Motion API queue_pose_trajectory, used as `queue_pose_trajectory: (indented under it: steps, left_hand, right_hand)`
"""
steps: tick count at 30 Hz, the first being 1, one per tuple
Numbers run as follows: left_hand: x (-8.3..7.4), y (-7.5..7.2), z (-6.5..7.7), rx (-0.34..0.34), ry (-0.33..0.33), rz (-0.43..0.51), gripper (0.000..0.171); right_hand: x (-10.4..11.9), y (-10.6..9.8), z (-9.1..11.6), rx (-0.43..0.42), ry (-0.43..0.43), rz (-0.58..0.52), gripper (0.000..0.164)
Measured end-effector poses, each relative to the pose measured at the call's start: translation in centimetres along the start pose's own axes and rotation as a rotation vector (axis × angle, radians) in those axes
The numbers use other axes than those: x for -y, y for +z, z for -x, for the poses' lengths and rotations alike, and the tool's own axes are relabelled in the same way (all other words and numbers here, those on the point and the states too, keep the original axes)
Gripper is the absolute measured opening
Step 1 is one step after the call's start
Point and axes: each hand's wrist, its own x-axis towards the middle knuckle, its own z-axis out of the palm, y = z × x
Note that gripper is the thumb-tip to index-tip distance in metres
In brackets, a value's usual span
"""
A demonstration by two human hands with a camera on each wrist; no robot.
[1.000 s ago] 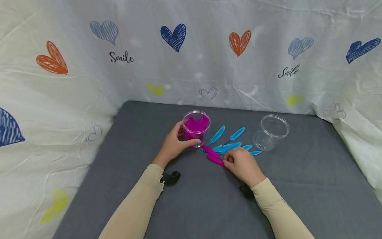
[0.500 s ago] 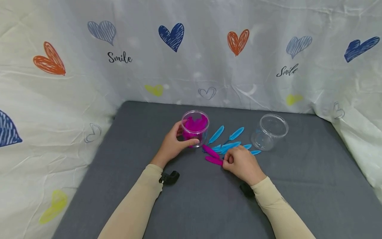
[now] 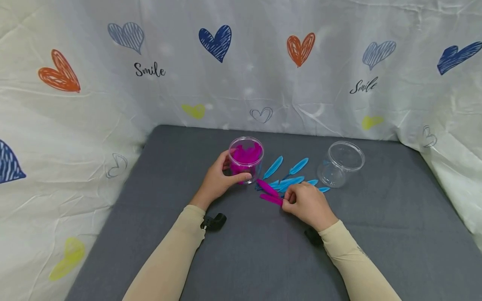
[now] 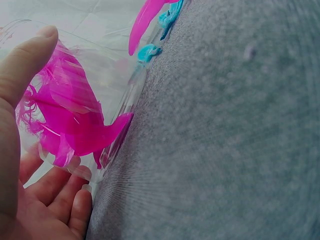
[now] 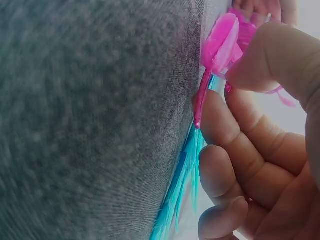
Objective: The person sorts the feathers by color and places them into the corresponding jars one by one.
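In the head view my left hand grips a clear plastic jar on the table, thumb on its near side. Bright pink feathers fill much of the jar; in the left wrist view one feather bends against its wall. To the right, my right hand pinches a pink feather near its quill end, just over the table. A second pink feather lies beside it, partly over the blue ones. From the right wrist view, thumb and curled fingers are close around a pink quill.
Several blue feathers lie spread between the jar and my right hand. Behind them to the right stands a second clear jar with nothing in it. A white curtain with printed hearts hangs behind the grey table.
The pink feather at my right fingertips has turned slightly flatter in the head view. My left hand keeps its hold on the jar, and the head view has shifted a little.
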Motion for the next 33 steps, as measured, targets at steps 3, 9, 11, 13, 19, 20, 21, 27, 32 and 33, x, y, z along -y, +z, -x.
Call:
queue_pose_trajectory:
  steps: [3, 9, 11, 13, 19, 20, 21, 27, 32, 33]
  left_hand:
    - [-0.02, 0.04, 0.03, 0.000, -0.005, 0.000, 0.100]
    - [-0.21, 0.10, 0.08, 0.000, -0.012, 0.000, 0.100]
    - [-0.25, 0.10, 0.08, 0.001, -0.010, 0.002, 0.099]
    - [-0.29, 0.11, 0.12, 0.000, -0.009, 0.005, 0.099]
    - [-0.21, 0.09, 0.11, -0.003, -0.012, 0.006, 0.098]
    - [-0.20, 0.07, 0.10, -0.003, -0.011, 0.006, 0.099]
    - [-0.17, 0.06, 0.09, -0.004, -0.011, 0.005, 0.099]
    - [-0.16, 0.00, 0.05, -0.002, -0.005, 0.006, 0.099]
    - [-0.15, -0.02, 0.08, 0.002, -0.003, 0.011, 0.100]
    - [-0.15, -0.02, 0.09, 0.004, -0.002, 0.013, 0.100]
  right_hand:
    - [0.00, 0.00, 0.00, 0.004, 0.001, -0.015, 0.015]
    - [-0.18, 0.01, -0.02, -0.004, -0.004, -0.039, 0.015]
    - [-0.27, 0.05, -0.02, -0.005, -0.003, -0.046, 0.015]
    - [-0.29, 0.07, -0.04, -0.002, 0.001, -0.055, 0.014]
    - [-0.32, 0.11, -0.08, 0.010, -0.001, -0.076, 0.014]
    - [-0.32, 0.11, -0.09, 0.009, -0.002, -0.079, 0.014]
    - [-0.31, 0.09, -0.11, 0.009, -0.003, -0.081, 0.014]
    - [-0.27, -0.06, -0.18, 0.012, -0.012, -0.088, 0.015]
    - [-0.35, -0.38, -0.08, 0.007, -0.033, -0.091, 0.016]
    - [-0.37, -0.51, -0.04, 0.003, -0.035, -0.094, 0.016]
